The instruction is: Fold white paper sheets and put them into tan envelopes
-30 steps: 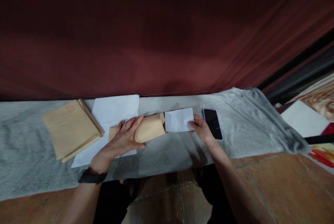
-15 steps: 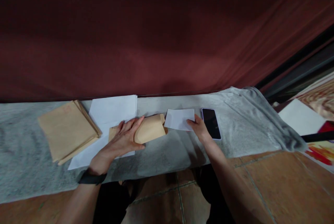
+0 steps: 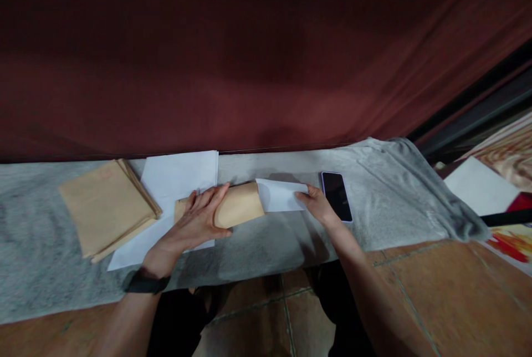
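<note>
A brown envelope (image 3: pixel 240 205) lies on the grey cloth, its open end facing right. My left hand (image 3: pixel 198 219) rests on its left part with the fingers spread. Between the thumb and fingers of my right hand (image 3: pixel 316 202) is the right end of a folded white paper (image 3: pixel 282 195). The paper's left end is at the envelope's mouth; whether it reaches inside is hard to tell. White sheets (image 3: pixel 180 171) lie partly under my left hand and the envelope.
Brown envelopes (image 3: pixel 110 207) are stacked at the left. A phone (image 3: pixel 336 196) lies just right of my right hand. The grey cloth (image 3: pixel 386 202) covers the narrow surface, with a dark red curtain (image 3: pixel 249 69) behind it.
My right hand has moved the white paper slightly left, up to the envelope's mouth, and the paper now bends. My left hand has stayed in place.
</note>
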`<state>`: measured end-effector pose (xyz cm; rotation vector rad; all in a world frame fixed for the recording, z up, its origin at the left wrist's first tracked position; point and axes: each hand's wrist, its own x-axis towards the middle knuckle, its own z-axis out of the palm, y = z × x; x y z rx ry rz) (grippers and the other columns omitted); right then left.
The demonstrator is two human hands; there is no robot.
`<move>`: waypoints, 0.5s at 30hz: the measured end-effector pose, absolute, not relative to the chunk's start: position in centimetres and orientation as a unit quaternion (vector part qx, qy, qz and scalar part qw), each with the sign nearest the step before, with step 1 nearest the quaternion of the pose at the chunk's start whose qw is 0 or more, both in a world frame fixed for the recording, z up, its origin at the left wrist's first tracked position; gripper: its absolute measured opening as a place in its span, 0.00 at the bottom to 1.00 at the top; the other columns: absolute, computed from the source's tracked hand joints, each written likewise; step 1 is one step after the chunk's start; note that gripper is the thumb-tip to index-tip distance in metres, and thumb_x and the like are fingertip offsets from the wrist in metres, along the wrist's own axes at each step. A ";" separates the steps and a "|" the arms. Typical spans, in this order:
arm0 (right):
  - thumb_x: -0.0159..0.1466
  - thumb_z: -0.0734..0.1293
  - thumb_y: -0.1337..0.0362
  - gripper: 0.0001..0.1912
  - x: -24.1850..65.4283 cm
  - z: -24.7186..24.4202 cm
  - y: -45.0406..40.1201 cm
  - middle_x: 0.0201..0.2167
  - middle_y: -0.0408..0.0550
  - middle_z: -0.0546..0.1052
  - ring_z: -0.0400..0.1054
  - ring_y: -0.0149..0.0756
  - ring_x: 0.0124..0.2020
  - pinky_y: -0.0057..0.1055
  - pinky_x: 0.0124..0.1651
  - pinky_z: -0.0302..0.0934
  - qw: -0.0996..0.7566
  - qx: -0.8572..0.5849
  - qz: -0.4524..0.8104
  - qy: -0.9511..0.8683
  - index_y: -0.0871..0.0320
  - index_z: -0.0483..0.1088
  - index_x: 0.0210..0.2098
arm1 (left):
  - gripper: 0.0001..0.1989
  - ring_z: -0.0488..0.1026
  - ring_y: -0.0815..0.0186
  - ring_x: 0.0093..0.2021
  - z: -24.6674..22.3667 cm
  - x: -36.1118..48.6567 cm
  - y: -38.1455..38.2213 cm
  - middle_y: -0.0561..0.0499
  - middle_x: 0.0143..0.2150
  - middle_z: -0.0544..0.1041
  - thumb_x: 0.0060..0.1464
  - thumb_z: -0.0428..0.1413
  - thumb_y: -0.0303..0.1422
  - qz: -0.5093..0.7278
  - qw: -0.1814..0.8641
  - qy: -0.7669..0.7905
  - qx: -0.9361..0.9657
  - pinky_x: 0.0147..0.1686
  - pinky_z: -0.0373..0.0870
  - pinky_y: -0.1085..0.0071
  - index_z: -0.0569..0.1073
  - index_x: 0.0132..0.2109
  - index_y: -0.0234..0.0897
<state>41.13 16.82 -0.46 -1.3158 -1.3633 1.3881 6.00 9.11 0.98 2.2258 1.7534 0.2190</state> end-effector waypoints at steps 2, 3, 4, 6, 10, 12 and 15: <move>0.52 0.73 0.54 0.14 41.5 -0.3 16.7 0.24 0.41 0.78 0.69 0.33 0.26 0.30 0.32 0.65 0.373 -0.498 0.590 -0.514 0.58 0.78 0.31 | 0.62 0.58 0.40 0.71 0.9 5.8 9.2 0.40 0.72 0.61 0.48 0.67 0.46 0.078 0.141 0.611 0.775 0.72 0.40 0.38 0.35 0.78 0.50; 0.52 0.73 0.54 0.13 41.7 -0.2 16.7 0.24 0.41 0.78 0.69 0.33 0.25 0.29 0.31 0.65 0.364 -0.494 0.606 -0.507 0.58 0.78 0.31 | 0.62 0.58 0.40 0.72 0.8 5.7 9.2 0.40 0.72 0.61 0.48 0.66 0.46 0.079 0.136 0.611 0.776 0.72 0.40 0.38 0.34 0.78 0.50; 0.52 0.73 0.55 0.13 41.8 -0.2 16.6 0.24 0.41 0.78 0.69 0.33 0.25 0.29 0.30 0.65 0.356 -0.492 0.616 -0.501 0.58 0.78 0.31 | 0.62 0.58 0.40 0.72 0.9 5.7 9.2 0.40 0.72 0.61 0.48 0.66 0.46 0.078 0.131 0.611 0.777 0.71 0.41 0.37 0.34 0.78 0.49; 0.52 0.73 0.55 0.13 42.0 -0.1 16.4 0.25 0.41 0.78 0.70 0.34 0.25 0.30 0.30 0.66 0.340 -0.493 0.629 -0.495 0.58 0.77 0.31 | 0.62 0.57 0.40 0.72 1.0 5.9 9.2 0.39 0.71 0.61 0.49 0.66 0.47 0.076 0.120 0.607 0.782 0.71 0.40 0.37 0.33 0.78 0.49; 0.53 0.73 0.52 0.15 41.5 -0.1 15.9 0.27 0.43 0.78 0.71 0.37 0.28 0.31 0.30 0.67 0.307 -0.506 0.625 -0.509 0.56 0.75 0.32 | 0.61 0.57 0.41 0.72 1.5 7.0 9.1 0.38 0.71 0.61 0.49 0.66 0.46 0.083 0.098 0.590 0.797 0.72 0.38 0.37 0.36 0.78 0.45; 0.54 0.72 0.49 0.16 40.9 -0.3 15.6 0.27 0.43 0.78 0.71 0.37 0.29 0.30 0.31 0.65 0.289 -0.511 0.618 -0.522 0.56 0.74 0.32 | 0.60 0.57 0.41 0.72 1.6 7.8 9.2 0.38 0.71 0.61 0.49 0.66 0.46 0.089 0.088 0.576 0.808 0.73 0.37 0.38 0.38 0.78 0.45; 0.57 0.70 0.47 0.18 40.1 -0.6 15.4 0.28 0.42 0.77 0.70 0.35 0.30 0.29 0.33 0.64 0.305 -0.516 0.590 -0.541 0.55 0.75 0.37 | 0.60 0.57 0.41 0.72 1.5 8.5 9.3 0.37 0.71 0.61 0.49 0.66 0.47 0.096 0.074 0.562 0.818 0.73 0.37 0.38 0.38 0.78 0.44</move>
